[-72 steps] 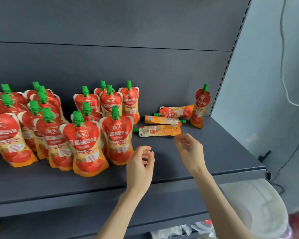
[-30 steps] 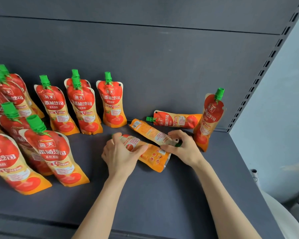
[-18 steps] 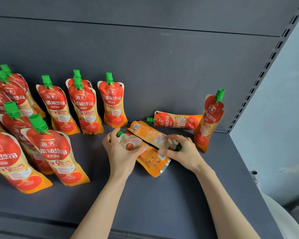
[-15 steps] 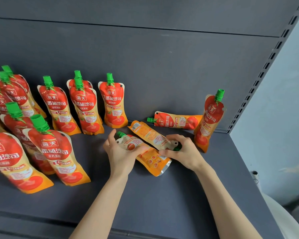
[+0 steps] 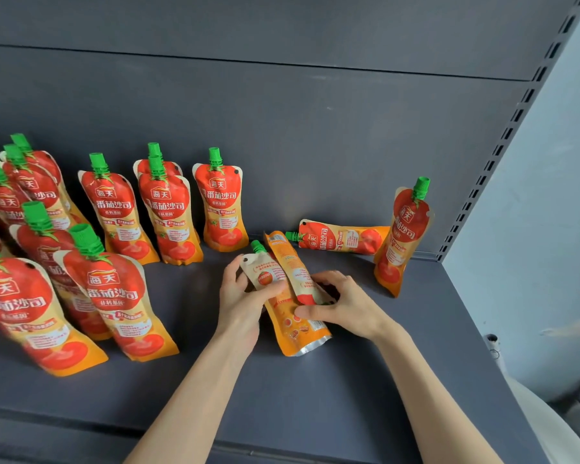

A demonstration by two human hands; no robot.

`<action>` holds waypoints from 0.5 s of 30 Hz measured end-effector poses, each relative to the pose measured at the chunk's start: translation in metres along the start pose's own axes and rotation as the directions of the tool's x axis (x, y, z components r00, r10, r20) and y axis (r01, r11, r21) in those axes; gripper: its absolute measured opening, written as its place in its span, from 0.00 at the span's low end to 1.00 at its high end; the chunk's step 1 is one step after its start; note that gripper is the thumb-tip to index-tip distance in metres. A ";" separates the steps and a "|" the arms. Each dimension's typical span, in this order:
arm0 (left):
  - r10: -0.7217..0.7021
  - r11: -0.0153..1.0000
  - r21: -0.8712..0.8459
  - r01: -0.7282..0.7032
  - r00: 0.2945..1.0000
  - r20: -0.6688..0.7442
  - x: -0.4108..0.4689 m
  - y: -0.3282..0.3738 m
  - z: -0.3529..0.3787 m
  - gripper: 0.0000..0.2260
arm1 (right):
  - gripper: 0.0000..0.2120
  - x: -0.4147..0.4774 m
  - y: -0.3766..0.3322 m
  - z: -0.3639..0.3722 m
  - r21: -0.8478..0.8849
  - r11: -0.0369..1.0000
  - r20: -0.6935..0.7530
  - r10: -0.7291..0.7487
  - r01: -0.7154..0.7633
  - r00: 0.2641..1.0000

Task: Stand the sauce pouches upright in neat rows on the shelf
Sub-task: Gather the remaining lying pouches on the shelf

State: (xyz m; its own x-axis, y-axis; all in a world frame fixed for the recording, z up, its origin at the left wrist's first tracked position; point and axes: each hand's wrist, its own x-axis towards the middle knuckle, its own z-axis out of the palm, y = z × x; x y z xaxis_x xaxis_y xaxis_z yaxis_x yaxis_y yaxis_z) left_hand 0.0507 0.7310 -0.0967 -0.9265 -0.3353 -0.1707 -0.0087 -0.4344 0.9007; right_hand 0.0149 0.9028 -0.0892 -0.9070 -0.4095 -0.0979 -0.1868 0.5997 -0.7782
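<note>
Two orange sauce pouches lie flat, back side up, in the middle of the dark grey shelf (image 5: 315, 396). My left hand (image 5: 240, 303) grips the nearer pouch (image 5: 282, 316) near its green cap. My right hand (image 5: 342, 303) holds the second pouch (image 5: 290, 262), which lies across the first. A third pouch (image 5: 339, 237) lies on its side against the back wall. One pouch (image 5: 404, 236) stands leaning at the right. Several red pouches with green caps (image 5: 114, 293) stand upright on the left.
The shelf's back panel (image 5: 315, 145) rises right behind the pouches. A slotted upright post (image 5: 503, 139) bounds the shelf on the right, with a pale wall beyond. The front edge of the shelf runs along the bottom.
Both hands reached in from the shelf's front and took hold of the two lying pouches. The pouches have turned from sideways to pointing away from me, caps toward the back wall.
</note>
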 end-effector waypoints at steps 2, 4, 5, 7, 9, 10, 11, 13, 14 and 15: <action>0.031 0.999 -0.016 -0.031 0.999 0.038 -0.002 0.001 0.002 0.35 | 0.29 -0.003 -0.001 -0.001 0.121 0.992 0.009 -0.020 0.019 1.000; 0.056 0.998 -0.030 -0.054 0.996 0.068 -0.004 0.002 0.004 0.34 | 0.21 -0.007 -0.002 0.001 0.217 0.975 -0.013 -0.045 0.046 0.999; 0.057 0.998 -0.029 -0.055 0.995 0.078 -0.005 0.002 0.004 0.32 | 0.18 -0.010 -0.003 0.002 0.261 0.964 -0.024 -0.050 0.055 0.998; 0.057 0.998 -0.002 -0.057 0.994 0.094 -0.007 0.003 0.005 0.26 | 0.12 -0.013 -0.003 0.003 0.311 0.949 -0.038 -0.050 0.060 0.998; 0.067 0.997 0.040 -0.073 0.989 0.129 -0.007 0.003 0.005 0.21 | 0.08 -0.014 -0.002 0.001 0.323 0.944 -0.089 -0.048 0.074 0.995; 0.075 0.995 0.049 -0.082 0.987 0.143 -0.008 0.004 0.005 0.19 | 0.08 -0.014 -0.002 0.000 0.320 0.943 -0.136 -0.048 0.090 0.990; 0.083 0.995 0.048 -0.091 0.986 0.146 -0.008 0.005 0.005 0.18 | 0.08 -0.013 -0.002 -0.003 0.316 0.942 -0.192 -0.052 0.112 0.980; 0.109 0.993 0.028 -0.114 0.984 0.142 -0.009 0.008 0.005 0.17 | 0.08 -0.013 -0.006 -0.009 0.317 0.930 -0.298 -0.091 0.189 0.950; 0.126 0.991 0.022 -0.130 0.982 0.143 -0.008 0.011 0.005 0.16 | 0.07 -0.013 -0.010 -0.013 0.318 0.921 -0.347 -0.110 0.227 0.931; 0.141 0.989 0.017 -0.145 0.979 0.144 -0.008 0.014 0.005 0.15 | 0.07 -0.013 -0.014 -0.018 0.317 0.913 -0.404 -0.116 0.258 0.907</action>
State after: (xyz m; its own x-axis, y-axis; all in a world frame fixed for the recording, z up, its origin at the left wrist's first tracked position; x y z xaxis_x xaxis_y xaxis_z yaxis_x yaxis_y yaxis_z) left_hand 0.0563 0.7317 -0.0808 -0.9629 -0.2692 0.0173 0.1193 -0.3672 0.9225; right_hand 0.0223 0.9116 -0.0661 -0.9538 -0.1632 0.2522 -0.2847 0.2237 -0.9321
